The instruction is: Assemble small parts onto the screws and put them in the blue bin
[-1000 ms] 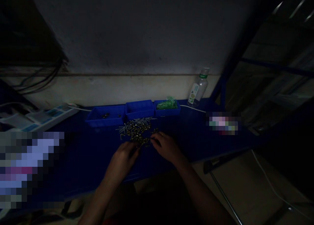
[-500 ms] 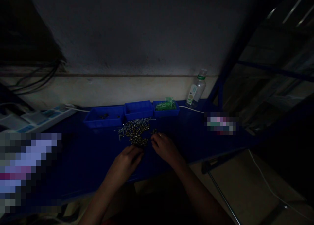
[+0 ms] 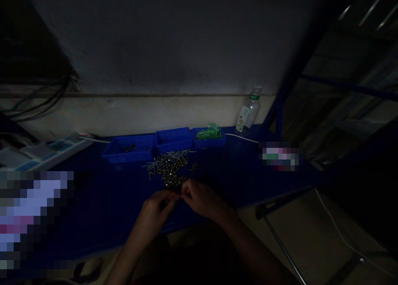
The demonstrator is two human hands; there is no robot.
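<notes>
Just in front of a pile of small brass-coloured and silver metal fasteners (image 3: 171, 167), both hands meet at the fingertips. My left hand (image 3: 158, 206) is closed in a pinch, its thumb pointing right. Against it, my right hand (image 3: 197, 196) is also pinched, thumb and fingers pressed together. Whatever they hold is too small and dark to name. A few loose brass-coloured pieces (image 3: 194, 167) lie right of the pile, beyond my right hand. An L-shaped metal piece (image 3: 151, 175) sits at the pile's left edge.
Behind the pile stand three blue trays: the left tray (image 3: 129, 154) has a few small parts, the middle tray (image 3: 174, 143) shows a bare inside, and the right tray (image 3: 209, 142) holds green plastic bags (image 3: 208, 132). A clear bottle (image 3: 248, 113) stands right; a power strip (image 3: 62, 152) lies left.
My right hand has moved left and nearer, away from the loose pieces, to meet my left hand. My left hand has stayed nearly in place, its thumb now towards the right fingertips.
</notes>
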